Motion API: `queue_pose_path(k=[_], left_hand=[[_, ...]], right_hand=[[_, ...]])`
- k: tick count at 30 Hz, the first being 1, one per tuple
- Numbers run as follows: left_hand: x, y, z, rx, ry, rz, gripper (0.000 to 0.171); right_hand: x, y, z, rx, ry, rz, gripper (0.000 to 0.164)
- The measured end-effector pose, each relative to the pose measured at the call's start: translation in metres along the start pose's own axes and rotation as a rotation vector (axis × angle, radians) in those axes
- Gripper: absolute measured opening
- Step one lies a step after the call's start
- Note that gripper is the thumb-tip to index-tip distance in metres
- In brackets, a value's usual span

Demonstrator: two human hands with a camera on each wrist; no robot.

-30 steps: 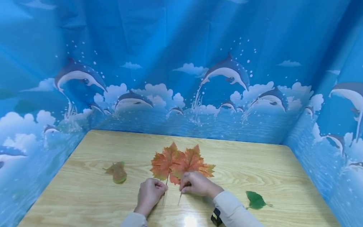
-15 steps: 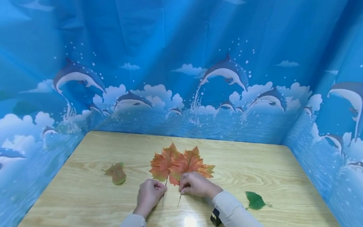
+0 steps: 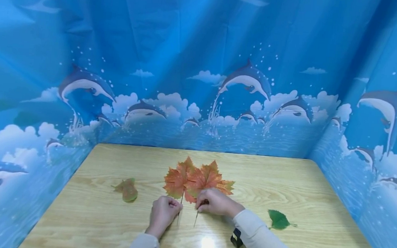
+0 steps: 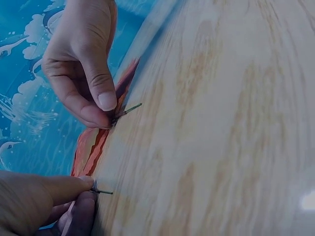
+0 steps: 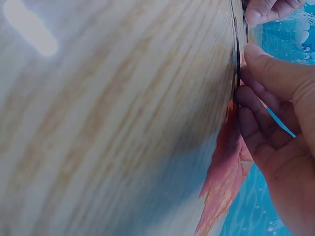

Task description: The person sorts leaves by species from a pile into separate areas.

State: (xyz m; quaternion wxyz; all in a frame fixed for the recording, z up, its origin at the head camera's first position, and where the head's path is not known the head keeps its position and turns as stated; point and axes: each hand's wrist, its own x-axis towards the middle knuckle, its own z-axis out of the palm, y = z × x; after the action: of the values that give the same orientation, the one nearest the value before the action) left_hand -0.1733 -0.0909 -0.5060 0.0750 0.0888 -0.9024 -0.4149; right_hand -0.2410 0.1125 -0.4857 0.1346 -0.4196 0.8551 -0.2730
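Note:
Two orange-red maple leaves lie side by side and overlapping at mid-table, a left maple leaf and a right maple leaf, their thin stems pointing toward me. My left hand pinches the stem of the left leaf between thumb and fingers. Just below the right leaf, my right hand pinches its stem and covers part of the blade. The left wrist view shows both stem ends poking out past the fingertips. In the right wrist view, a dark stem runs by my right thumb and fingers.
A brownish-green leaf lies on the table to the left. On the right rests a green leaf with a short stem. A blue dolphin-print curtain encloses the wooden table at the back and sides.

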Motion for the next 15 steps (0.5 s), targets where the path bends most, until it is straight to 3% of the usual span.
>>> queue_pose_path(k=[7,11,15], left_hand=[[0.004,-0.002,-0.004,-0.015,-0.048,0.051,0.011],[0.006,0.001,-0.017,0.023,-0.154,0.183,0.01],[0.01,0.006,-0.044,0.138,-0.264,0.289,0.021]], right_hand=[[-0.004,0.003,-0.017,-0.005,0.025,0.011,0.01],[-0.018,0.01,-0.045,-0.032,0.098,0.022,0.013],[-0.045,0.022,-0.082,-0.062,0.191,0.074,0.017]])
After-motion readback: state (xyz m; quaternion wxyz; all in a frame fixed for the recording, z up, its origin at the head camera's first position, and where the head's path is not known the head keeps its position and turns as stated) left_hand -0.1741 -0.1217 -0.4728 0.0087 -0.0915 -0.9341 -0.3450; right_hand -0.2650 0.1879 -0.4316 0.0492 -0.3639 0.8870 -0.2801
